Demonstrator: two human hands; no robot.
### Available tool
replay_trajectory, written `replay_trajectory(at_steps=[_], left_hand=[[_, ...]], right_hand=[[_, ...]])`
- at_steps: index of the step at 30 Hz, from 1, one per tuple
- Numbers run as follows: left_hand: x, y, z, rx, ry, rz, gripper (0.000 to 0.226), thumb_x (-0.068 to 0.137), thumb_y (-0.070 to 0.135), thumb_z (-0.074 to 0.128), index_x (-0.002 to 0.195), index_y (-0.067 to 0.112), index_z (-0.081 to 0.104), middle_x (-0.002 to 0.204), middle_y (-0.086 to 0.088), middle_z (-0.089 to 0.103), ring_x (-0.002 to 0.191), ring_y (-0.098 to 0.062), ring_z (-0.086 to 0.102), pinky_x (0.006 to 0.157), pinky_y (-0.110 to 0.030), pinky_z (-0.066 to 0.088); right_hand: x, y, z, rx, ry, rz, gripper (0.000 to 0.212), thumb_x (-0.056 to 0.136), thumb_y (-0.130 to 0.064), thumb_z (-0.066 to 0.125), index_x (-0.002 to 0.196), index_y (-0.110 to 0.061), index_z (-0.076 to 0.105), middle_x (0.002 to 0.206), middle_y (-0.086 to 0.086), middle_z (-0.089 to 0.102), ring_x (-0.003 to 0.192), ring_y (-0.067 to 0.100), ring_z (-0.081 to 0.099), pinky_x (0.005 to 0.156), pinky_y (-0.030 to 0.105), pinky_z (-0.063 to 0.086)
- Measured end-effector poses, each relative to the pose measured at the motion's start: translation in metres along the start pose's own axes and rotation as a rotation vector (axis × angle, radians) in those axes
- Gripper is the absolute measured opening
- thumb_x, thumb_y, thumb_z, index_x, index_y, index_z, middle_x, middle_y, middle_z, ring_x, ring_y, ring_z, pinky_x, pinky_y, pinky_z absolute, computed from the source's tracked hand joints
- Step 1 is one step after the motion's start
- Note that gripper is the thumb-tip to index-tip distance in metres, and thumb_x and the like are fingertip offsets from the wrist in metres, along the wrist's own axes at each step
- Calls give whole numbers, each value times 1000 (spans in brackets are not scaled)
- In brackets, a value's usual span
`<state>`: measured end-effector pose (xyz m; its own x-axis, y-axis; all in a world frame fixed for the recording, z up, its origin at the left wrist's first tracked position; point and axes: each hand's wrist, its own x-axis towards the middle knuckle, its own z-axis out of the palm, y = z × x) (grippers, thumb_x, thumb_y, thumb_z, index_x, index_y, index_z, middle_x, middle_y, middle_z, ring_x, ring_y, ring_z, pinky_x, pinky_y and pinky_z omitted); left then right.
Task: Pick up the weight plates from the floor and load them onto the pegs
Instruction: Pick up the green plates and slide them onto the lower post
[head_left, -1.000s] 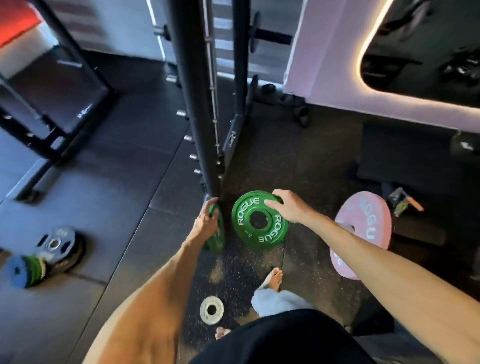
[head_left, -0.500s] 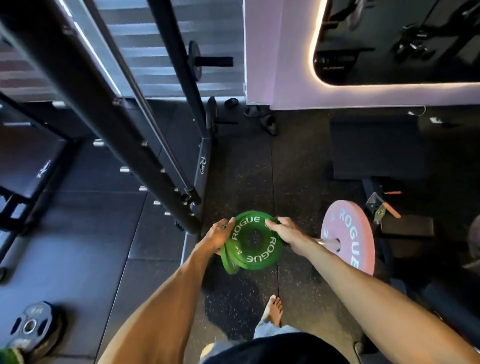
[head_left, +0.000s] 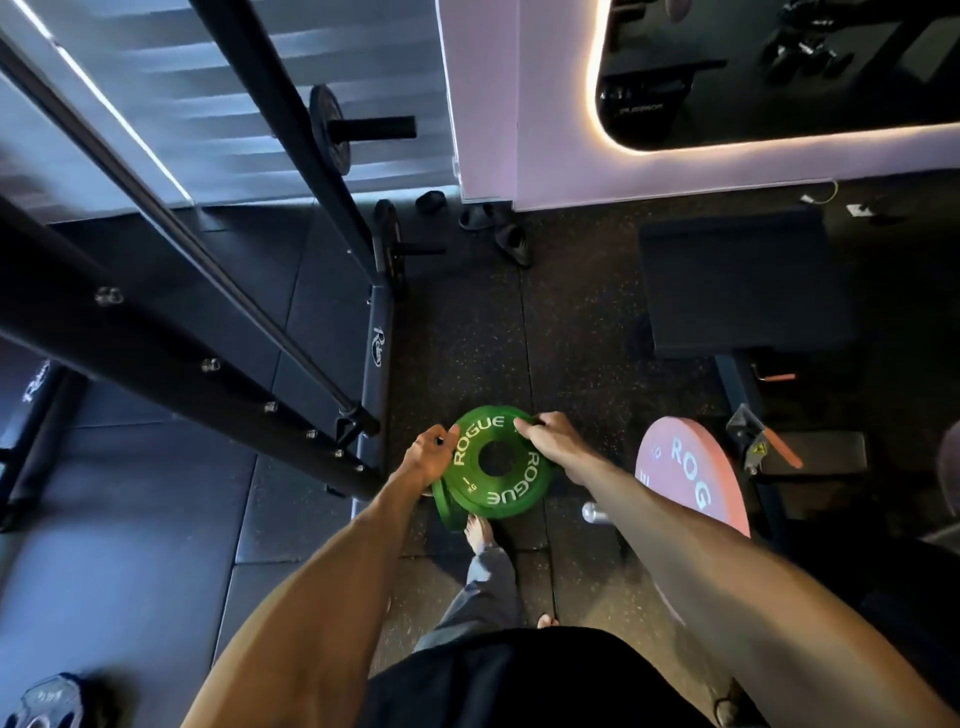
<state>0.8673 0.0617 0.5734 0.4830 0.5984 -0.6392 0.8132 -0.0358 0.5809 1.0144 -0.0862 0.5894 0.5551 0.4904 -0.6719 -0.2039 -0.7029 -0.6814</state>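
The floor (head_left: 467, 338) is dark rubber mats with tiny specks. A long black rack foot (head_left: 376, 343) sits on it. Black slippers (head_left: 498, 228) lie by the wall. A flat black pad (head_left: 737, 280) lies at the right. A grey weight plate (head_left: 47, 699) lies in the near left corner. A bare foot (head_left: 479, 532) stands in the middle.

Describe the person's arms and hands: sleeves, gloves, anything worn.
Both forearms are bare, no sleeves in view. Left hand and right hand wear no gloves; no watch or band on either wrist. A small dark mark on a left finger may be a ring; too small to tell.
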Motion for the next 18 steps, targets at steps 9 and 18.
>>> replay_trajectory(at_steps=[9,18], left_hand=[[103,98,-40,69,-56,137,40,99,48,44,90,13,58,93,-12,63,92,-26,63,83,-38,51],[191,187,-59,124,-77,231,36,100,43,46,86,12,56,93,-15,63,94,-27,60,87,-38,47]], right_hand=[[93,-78,-41,10,98,-43,39,95,-37,59,99,0,70,99,18,73,94,30,69,86,45,54],[170,-145,-94,46,161,-14,34,96,-37,59,107,-6,69,101,13,72,94,27,69,89,42,56]])
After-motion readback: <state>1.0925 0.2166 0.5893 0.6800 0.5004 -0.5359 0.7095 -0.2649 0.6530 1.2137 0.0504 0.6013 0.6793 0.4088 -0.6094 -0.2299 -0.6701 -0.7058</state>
